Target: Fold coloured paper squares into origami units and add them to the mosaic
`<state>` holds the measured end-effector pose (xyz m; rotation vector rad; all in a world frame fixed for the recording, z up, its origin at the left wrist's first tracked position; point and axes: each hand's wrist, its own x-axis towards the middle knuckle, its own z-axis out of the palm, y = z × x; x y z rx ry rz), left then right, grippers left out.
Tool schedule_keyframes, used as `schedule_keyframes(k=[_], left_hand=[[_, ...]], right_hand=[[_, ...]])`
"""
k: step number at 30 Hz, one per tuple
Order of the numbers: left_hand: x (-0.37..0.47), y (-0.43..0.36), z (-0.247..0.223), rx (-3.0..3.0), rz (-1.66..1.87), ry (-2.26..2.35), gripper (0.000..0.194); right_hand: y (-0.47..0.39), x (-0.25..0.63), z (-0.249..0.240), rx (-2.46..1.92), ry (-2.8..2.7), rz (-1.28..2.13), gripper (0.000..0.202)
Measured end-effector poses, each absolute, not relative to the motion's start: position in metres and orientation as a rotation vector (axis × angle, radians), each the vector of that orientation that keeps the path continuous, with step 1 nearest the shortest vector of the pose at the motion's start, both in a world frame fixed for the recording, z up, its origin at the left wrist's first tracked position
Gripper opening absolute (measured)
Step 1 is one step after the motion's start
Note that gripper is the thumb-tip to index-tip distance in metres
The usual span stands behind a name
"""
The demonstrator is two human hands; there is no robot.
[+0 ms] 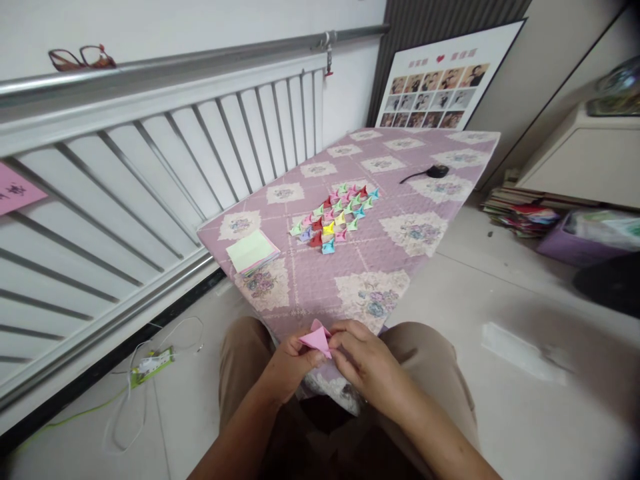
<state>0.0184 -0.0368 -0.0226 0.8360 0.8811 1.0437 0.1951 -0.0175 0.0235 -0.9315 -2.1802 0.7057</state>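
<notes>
Your left hand [293,363] and your right hand [363,357] pinch a pink folded paper piece [317,339] before small multicoloured folded paper shapes [329,228] and a stack of square coloured paper sheets [253,252].

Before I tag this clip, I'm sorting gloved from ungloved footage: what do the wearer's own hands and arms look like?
The left hand and right hand are ungloved, and no sleeve shows on the left forearm or right forearm. No watch, bracelet or cable is visible; a ring would be hard to make out. The person wears brown trousers.
</notes>
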Motion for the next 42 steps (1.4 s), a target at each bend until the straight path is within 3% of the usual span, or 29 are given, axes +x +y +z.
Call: schedule_keyframes(k=[8, 19, 26, 32, 37, 42], left_hand=[[0.017, -0.036, -0.021, 0.815, 1.061, 0.898, 0.041], [0.021, -0.036, -0.022, 0.791, 1.098, 0.926, 0.04], [0.022, -0.037, -0.019, 0.788, 1.1, 0.889, 0.036], [0.015, -0.038, -0.016, 0.933, 0.991, 0.971, 0.027], [0.004, -0.033, 0.0, 1.217, 0.762, 0.973, 0.015], [0.0, -0.028, 0.017, 1.526, 0.583, 1.013, 0.023]], right_hand=[[-0.019, 0.195, 0.023, -0.885, -2.161, 0.776, 0.021], [-0.02, 0.188, 0.011, -0.886, -2.132, 0.538, 0.007], [-0.022, 0.188, 0.012, -0.892, -2.051, 0.732, 0.004], [-0.023, 0.19, 0.008, -1.084, -1.913, 0.923, 0.012], [-0.015, 0.197, 0.011, -1.009, -2.093, 1.036, 0.042], [-0.009, 0.201, 0.019, -0.886, -2.264, 1.108, 0.018]])
